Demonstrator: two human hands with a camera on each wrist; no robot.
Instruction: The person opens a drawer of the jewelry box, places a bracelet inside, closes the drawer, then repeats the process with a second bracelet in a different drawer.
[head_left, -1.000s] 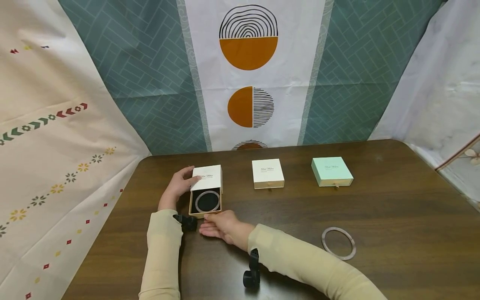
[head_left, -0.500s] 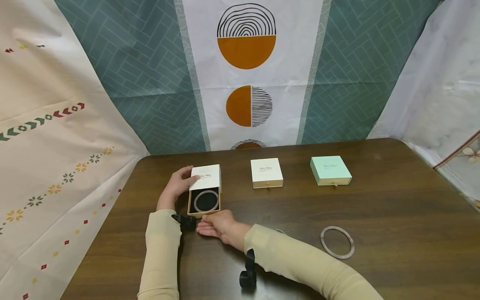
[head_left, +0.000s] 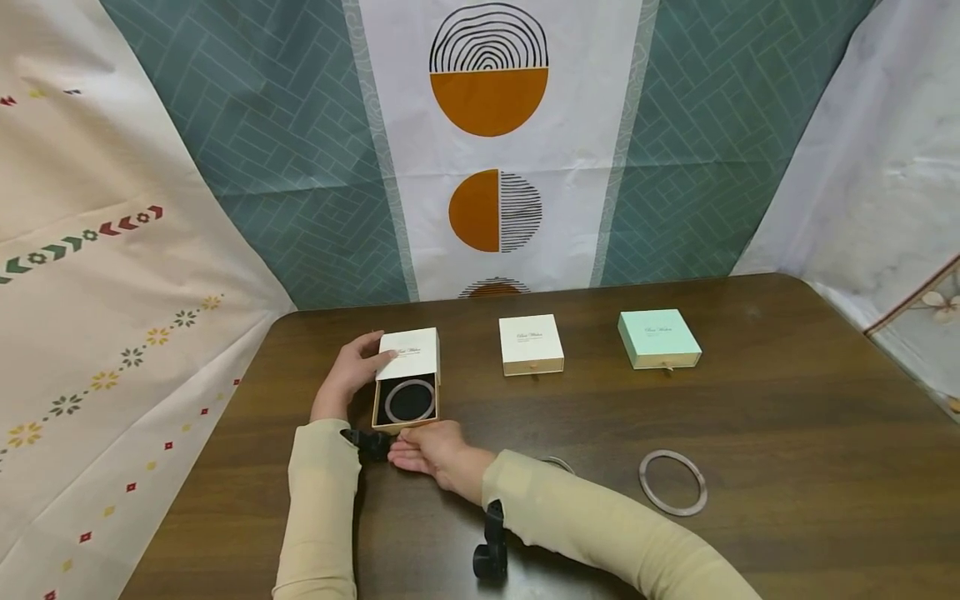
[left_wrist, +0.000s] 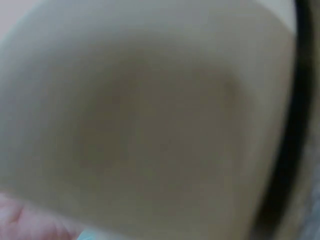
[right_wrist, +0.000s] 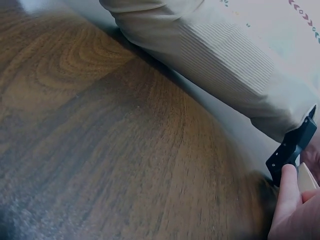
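A white slide-out gift box point(head_left: 408, 354) lies at the left of the table, its drawer point(head_left: 406, 427) partly out. In the dark lining rests a greyish ring-shaped band point(head_left: 390, 407). My left hand point(head_left: 347, 375) grips the white sleeve from its left side, thumb on the lid. At the drawer's front edge, my right hand point(head_left: 438, 452) pinches with thumb and forefinger, the other fingers stretched out palm up. That thumb also shows at the lower right of the right wrist view point(right_wrist: 287, 200). Blurred sleeve cloth point(left_wrist: 150, 125) blocks the left wrist view.
Another white box point(head_left: 532, 342) and a mint-green box point(head_left: 660, 335) stand toward the back. A loose ring point(head_left: 701, 487) lies at the right front. A second thin ring point(head_left: 558, 462) is mostly hidden behind the right sleeve point(head_left: 585, 517).
The head view has shifted slightly. A thin ring edge has come into sight behind my right sleeve. Both hands keep their hold, and the drawer shows no clear movement.
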